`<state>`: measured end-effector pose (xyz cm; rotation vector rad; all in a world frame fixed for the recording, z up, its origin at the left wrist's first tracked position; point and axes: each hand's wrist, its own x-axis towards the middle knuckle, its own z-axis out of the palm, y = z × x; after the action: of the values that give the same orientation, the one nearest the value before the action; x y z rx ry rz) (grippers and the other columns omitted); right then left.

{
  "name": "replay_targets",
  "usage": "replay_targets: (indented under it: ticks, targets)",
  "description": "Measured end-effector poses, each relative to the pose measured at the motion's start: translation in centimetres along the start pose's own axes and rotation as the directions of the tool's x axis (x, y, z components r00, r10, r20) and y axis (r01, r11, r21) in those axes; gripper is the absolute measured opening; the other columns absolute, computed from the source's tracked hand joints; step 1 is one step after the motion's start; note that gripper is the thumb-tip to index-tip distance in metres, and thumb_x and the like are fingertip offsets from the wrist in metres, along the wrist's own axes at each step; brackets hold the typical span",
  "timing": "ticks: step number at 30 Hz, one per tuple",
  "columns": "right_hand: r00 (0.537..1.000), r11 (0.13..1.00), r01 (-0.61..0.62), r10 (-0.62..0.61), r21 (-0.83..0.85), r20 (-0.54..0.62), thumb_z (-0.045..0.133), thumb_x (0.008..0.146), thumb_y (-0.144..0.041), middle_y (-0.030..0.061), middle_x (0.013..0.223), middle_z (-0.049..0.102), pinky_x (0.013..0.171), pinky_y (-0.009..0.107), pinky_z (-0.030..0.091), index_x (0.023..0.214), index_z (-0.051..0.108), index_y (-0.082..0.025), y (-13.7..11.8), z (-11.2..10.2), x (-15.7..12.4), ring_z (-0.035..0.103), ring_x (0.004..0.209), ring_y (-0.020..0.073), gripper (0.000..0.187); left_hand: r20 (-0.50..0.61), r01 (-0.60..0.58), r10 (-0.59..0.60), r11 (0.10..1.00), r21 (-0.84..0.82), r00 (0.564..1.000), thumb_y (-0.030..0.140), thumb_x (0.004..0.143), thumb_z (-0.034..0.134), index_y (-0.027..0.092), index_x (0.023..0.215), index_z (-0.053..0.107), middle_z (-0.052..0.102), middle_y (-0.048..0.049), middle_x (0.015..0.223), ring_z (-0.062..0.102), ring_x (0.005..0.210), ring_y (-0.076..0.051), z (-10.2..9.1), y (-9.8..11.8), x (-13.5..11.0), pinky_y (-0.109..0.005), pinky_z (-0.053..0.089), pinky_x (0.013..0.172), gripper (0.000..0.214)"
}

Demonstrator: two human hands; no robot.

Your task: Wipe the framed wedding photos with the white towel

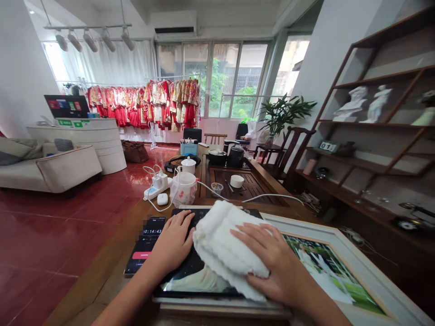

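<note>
White cloth lies folded on a glossy dark picture panel, covering much of its middle and right side. The panel rests on the wooden counter directly before the person, on top of another pale-edged piece showing beneath its near edge.

The person's right grip is bent over the cloth, fingers spread across the top and thumb at the near lower fold, so it has hold of the cloth, loosely as it seems. The left grip is spread nearly flat on the panel's left side, fingers reaching towards the far edge, with nothing held in it.

The cloth appears to be in use on the panel's surface, so the step looks to be under way rather than finished. How much of the panel is done cannot be told: the cloth hides a large part, and the bare dark strip between the hands seems to carry a few pale specks. The pale figure near the close edge is uncovered and glossy.

A white-framed photo lies just to the right, clear of the cloth; nothing shows whether it has been dealt with. Left of the panel, a phone shows a running-time display reading 0:14:43.
</note>
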<state>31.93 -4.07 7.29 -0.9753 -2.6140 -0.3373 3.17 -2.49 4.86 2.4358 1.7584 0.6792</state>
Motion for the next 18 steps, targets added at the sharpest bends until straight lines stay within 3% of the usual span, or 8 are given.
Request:
replay_targets:
  ticks: [3, 5, 8, 11, 13, 15, 18]
  targets:
    - [0.991, 0.99, 0.102, -0.109, 0.094, 0.079, 0.06, 0.067, -0.033, 0.0024, 0.146, 0.046, 0.111, 0.047, 0.015, 0.147, 0.032, -0.029, -0.3, -0.6, 0.2, 0.043, 0.131, 0.0278, 0.084, 0.011, -0.007, 0.006, 1.0, 0.016, 1.0, 0.027, 0.099, 0.037, 0.019, 0.14, 0.045, 0.045, -0.0085, 0.146, 0.041, 0.135, -0.023, 0.0, 0.0, 0.2, -0.041, 0.031, 0.113, 0.043]
    - [0.992, 0.992, 0.085, -0.093, 0.097, 0.088, 0.06, 0.067, -0.033, 0.002, 0.146, 0.046, 0.11, 0.047, 0.018, 0.146, 0.033, -0.03, -0.3, -0.6, 0.3, 0.044, 0.13, 0.0278, 0.083, 0.011, -0.005, 0.005, 1.0, 0.017, 1.0, 0.027, 0.099, 0.038, 0.019, 0.139, 0.045, 0.046, -0.0084, 0.146, 0.041, 0.135, -0.023, 0.0, -0.1, 0.2, -0.041, 0.031, 0.113, 0.042]
    - [0.998, 0.998, -0.057, 0.057, 0.009, 0.02, 0.059, 0.074, -0.033, 0.0043, 0.142, 0.05, 0.106, 0.048, 0.024, 0.143, 0.037, -0.029, 0.0, -0.2, 0.3, 0.047, 0.127, 0.0283, 0.073, -0.001, 0.001, -0.001, 1.0, 0.003, 1.0, 0.028, 0.098, 0.039, 0.019, 0.137, 0.047, 0.047, -0.0079, 0.145, 0.041, 0.135, -0.022, 0.2, -0.1, 0.1, -0.041, 0.03, 0.113, 0.041]
    - [0.971, 0.97, -0.227, 0.218, -0.091, -0.096, 0.057, 0.079, -0.033, 0.0082, 0.137, 0.055, 0.1, 0.049, 0.03, 0.139, 0.044, -0.025, 0.4, 0.4, 0.1, 0.051, 0.121, 0.0296, 0.061, -0.02, 0.002, -0.002, 1.0, -0.004, 1.0, 0.029, 0.099, 0.038, 0.019, 0.137, 0.047, 0.047, -0.0071, 0.144, 0.041, 0.134, -0.022, 0.4, -0.2, -0.2, -0.041, 0.029, 0.114, 0.04]
    - [0.956, 0.953, -0.274, 0.255, -0.127, -0.147, 0.057, 0.081, -0.033, 0.0104, 0.133, 0.057, 0.097, 0.049, 0.033, 0.138, 0.045, -0.022, 0.6, 0.8, 0.0, 0.053, 0.118, 0.0305, 0.059, -0.02, -0.001, 0.001, 1.0, -0.007, 1.0, 0.03, 0.099, 0.037, 0.019, 0.137, 0.047, 0.047, -0.007, 0.144, 0.041, 0.134, -0.022, 0.5, -0.2, -0.3, -0.042, 0.029, 0.114, 0.04]
    - [0.957, 0.954, -0.263, 0.239, -0.141, -0.166, 0.057, 0.082, -0.033, 0.012, 0.132, 0.058, 0.097, 0.049, 0.033, 0.139, 0.044, -0.02, 0.7, 1.0, -0.1, 0.053, 0.117, 0.0311, 0.06, -0.017, -0.001, 0.0, 1.0, -0.011, 1.0, 0.03, 0.099, 0.037, 0.019, 0.137, 0.047, 0.047, -0.0071, 0.144, 0.041, 0.135, -0.022, 0.5, -0.2, -0.3, -0.042, 0.029, 0.114, 0.04]
    - [0.985, 0.986, -0.138, 0.126, -0.096, -0.118, 0.057, 0.08, -0.033, 0.0111, 0.136, 0.055, 0.101, 0.048, 0.029, 0.142, 0.041, -0.021, 0.3, 0.7, -0.1, 0.05, 0.122, 0.0306, 0.066, -0.014, 0.003, -0.003, 1.0, -0.012, 1.0, 0.03, 0.099, 0.038, 0.019, 0.137, 0.047, 0.047, -0.0075, 0.145, 0.041, 0.135, -0.022, 0.3, -0.1, -0.2, -0.042, 0.03, 0.114, 0.041]
